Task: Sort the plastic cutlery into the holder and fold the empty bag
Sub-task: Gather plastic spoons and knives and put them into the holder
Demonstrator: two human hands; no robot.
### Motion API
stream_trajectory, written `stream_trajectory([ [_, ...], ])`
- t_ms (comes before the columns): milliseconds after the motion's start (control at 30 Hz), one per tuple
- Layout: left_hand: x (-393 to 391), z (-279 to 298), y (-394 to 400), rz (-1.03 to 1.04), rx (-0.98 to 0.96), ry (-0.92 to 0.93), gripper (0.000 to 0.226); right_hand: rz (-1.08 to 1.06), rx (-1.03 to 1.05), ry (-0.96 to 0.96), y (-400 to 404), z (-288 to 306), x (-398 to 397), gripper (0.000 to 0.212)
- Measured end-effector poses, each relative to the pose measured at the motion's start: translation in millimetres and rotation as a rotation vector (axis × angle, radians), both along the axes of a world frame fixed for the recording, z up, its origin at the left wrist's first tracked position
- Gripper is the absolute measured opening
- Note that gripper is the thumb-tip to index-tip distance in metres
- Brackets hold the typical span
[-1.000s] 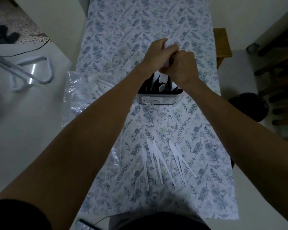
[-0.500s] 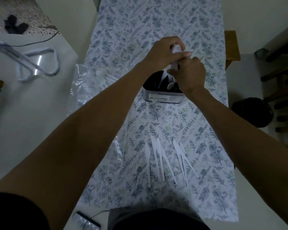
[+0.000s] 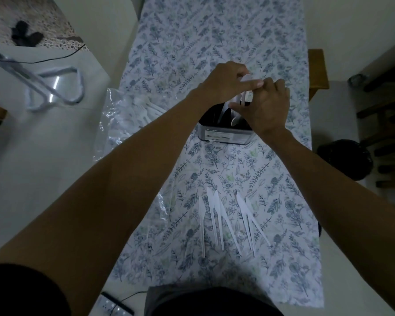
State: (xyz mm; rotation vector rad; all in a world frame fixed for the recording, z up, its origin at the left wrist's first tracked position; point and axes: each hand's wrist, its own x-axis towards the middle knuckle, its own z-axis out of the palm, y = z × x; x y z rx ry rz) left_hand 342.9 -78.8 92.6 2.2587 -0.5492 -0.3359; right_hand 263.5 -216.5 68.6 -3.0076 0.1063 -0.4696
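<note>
Both hands met above the holder, which stood toward the table's far half, near its middle. The left hand had its grip pinched on white plastic cutlery; the right hand had its fingers closed on a white handle over the holder's opening. 5 white knives lay near the table's near edge. The clear bag, with cutlery inside, overhung the left edge.

Floral tablecloth, black bag
</note>
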Motion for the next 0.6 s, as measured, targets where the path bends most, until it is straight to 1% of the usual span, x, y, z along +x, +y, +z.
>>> stream_trajectory([
  [100, -4, 1, -1, 0.054, 0.053, -0.004, 0.069, 0.023, 0.017, -0.031, -10, -2, -6, 0.094],
  [200, -13, 12, 3, 0.019, 0.134, -0.039, 0.082, 0.027, 0.086, -0.017, -19, -1, -14, 0.118],
  [267, -18, 20, 6, -0.012, 0.181, -0.037, 0.094, 0.020, 0.120, -0.023, -24, -1, -19, 0.122],
  [300, -20, 21, 7, -0.019, 0.184, -0.024, 0.099, 0.017, 0.123, -0.031, -27, -1, -22, 0.121],
  [367, -23, 20, 8, -0.018, 0.178, -0.010, 0.103, 0.041, 0.138, -0.082, -33, -3, -25, 0.109],
  [433, -26, 19, 9, -0.006, 0.180, -0.005, 0.102, 0.123, 0.184, -0.125, -39, -3, -26, 0.084],
  [533, -32, 17, 8, -0.001, 0.222, 0.007, 0.117, 0.259, 0.266, -0.108, -43, 0, -22, 0.055],
  [600, -34, 12, 6, -0.006, 0.233, 0.006, 0.124, 0.338, 0.397, -0.078, -41, 6, -15, 0.042],
])
